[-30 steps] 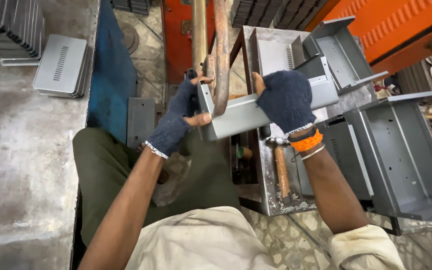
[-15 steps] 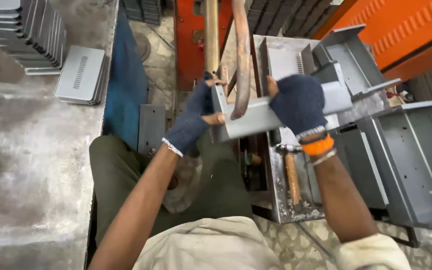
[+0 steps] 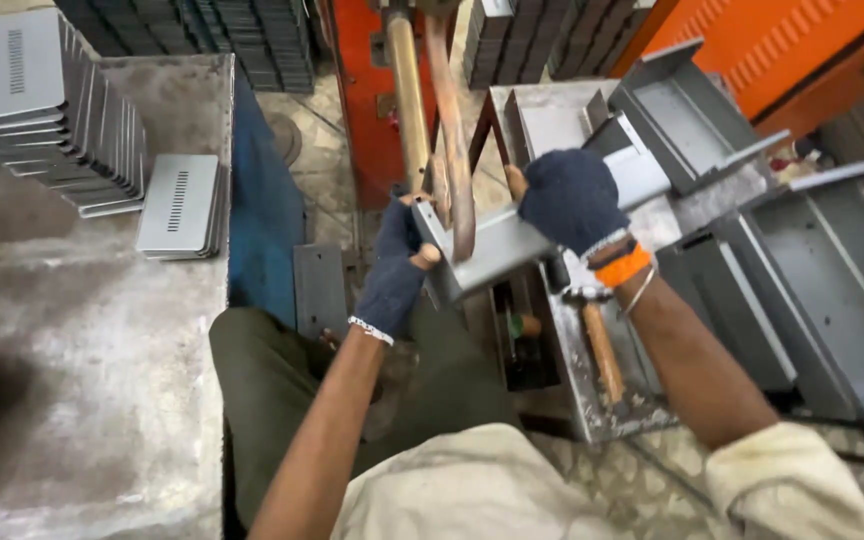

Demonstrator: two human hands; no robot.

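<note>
Between both gloved grips: grey sheet-metal bracket [image 3: 512,245], left hand [image 3: 397,265] and right hand [image 3: 572,200] each closed on it, copper welder arms [image 3: 452,150] clamping its left end.

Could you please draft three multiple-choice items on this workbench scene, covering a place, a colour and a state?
1. Where does the hammer lie?
A. on the metal stand below the right hand
B. on the left table
C. on the vented plates

2. What colour is the band on the right wrist?
A. green
B. orange
C. white

3. How is the bent grey sheet-metal part held?
A. lying loose on the table
B. by the left hand alone
C. by both hands, at the copper arms

Answers:
1 A: its wooden handle rests on the stand beneath the right hand.
2 B: the wristband is bright orange.
3 C: the left hand and right hand grip its two ends, with the copper arms over it.
</note>
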